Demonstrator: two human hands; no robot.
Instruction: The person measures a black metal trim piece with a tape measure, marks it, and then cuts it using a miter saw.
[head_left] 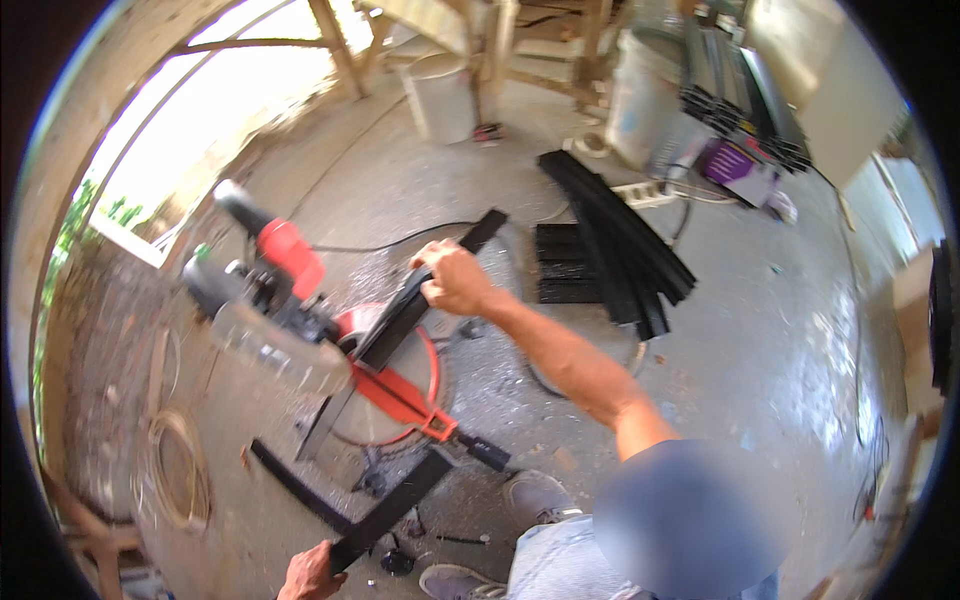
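Note:
A red and black miter saw [395,395] stands on the floor left of centre, its head tilted up and back to the left. Across its table lies a black profile strip [395,325], running from the blade area toward the far right. My right hand [455,280] is closed on this strip near its middle. At the lower left my left hand [312,572] grips the end of a short black strip [392,510], whose other end points up toward the saw's handle [482,452]. A thinner black offcut [298,487] lies on the floor beyond the left hand.
Several black strips [620,240] lie crosswise right of the saw, near a white power strip [645,194]. Buckets [440,98], a purple box [738,168] and more black profiles [735,85] stand at the back. A cable [400,240] runs behind the saw; a coil [178,468] lies left.

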